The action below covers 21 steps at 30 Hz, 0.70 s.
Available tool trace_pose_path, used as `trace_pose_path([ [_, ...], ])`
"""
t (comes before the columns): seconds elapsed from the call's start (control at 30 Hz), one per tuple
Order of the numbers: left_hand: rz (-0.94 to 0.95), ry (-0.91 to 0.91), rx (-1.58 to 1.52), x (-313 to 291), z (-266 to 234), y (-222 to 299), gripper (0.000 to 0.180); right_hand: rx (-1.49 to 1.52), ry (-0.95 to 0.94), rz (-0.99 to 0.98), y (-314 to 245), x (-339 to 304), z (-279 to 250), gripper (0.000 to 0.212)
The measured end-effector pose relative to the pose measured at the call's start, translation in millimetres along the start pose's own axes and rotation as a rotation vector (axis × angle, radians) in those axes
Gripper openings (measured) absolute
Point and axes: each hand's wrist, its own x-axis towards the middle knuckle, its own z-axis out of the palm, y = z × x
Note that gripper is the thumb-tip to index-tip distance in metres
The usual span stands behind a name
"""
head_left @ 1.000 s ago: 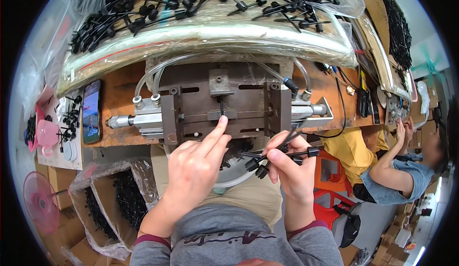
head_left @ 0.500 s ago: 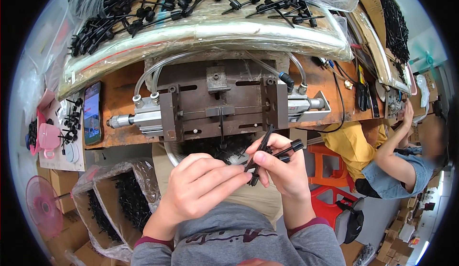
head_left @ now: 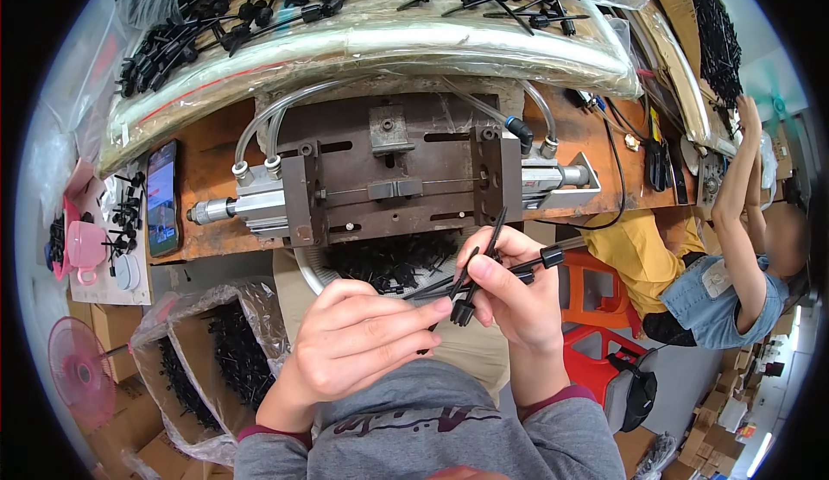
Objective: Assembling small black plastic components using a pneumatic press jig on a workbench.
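Observation:
Over my lap, my right hand (head_left: 522,294) is closed round several black plastic rods with ribbed heads (head_left: 464,312), which cross at different angles between its thumb and fingers. My left hand (head_left: 358,337) meets it from the left, its thumb and fingers pinched on a thin black rod (head_left: 432,329); its far end lies among the others. Beyond both hands stands a brown metal fixture (head_left: 371,217) with a small grey clamp block (head_left: 395,189) at its middle. Nothing black hangs from that block.
Beneath the fixture, a round basket (head_left: 313,274) holds many black parts. More parts lie on the plastic-wrapped tray (head_left: 363,59) at the back. A phone (head_left: 162,199) and a pink cup (head_left: 86,251) are at left, above a lined carton (head_left: 194,329). A co-worker (head_left: 725,281) sits at right.
The black rod that hung at the clamp block is no longer there. My fingers have shifted the rods slightly, spreading them apart. The co-worker's arms have risen.

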Motion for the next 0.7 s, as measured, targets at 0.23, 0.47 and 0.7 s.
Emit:
trace_pose_path([
  [0.23, -0.025, -0.002, -0.026, 0, 1, 1, 0.021, -0.019, 0.012, -0.041, 3, 0, 4, 0.009],
  [0.47, -0.049, 0.023, 0.048, -3, 2, -3, 0.025, -0.075, 0.096, -0.052, 6, 1, 5, 0.008],
  [0.7, -0.195, 0.074, 0.418, 3, 22, -28, 0.03, -0.056, 0.151, -0.107, 8, 0, -2, 0.009],
])
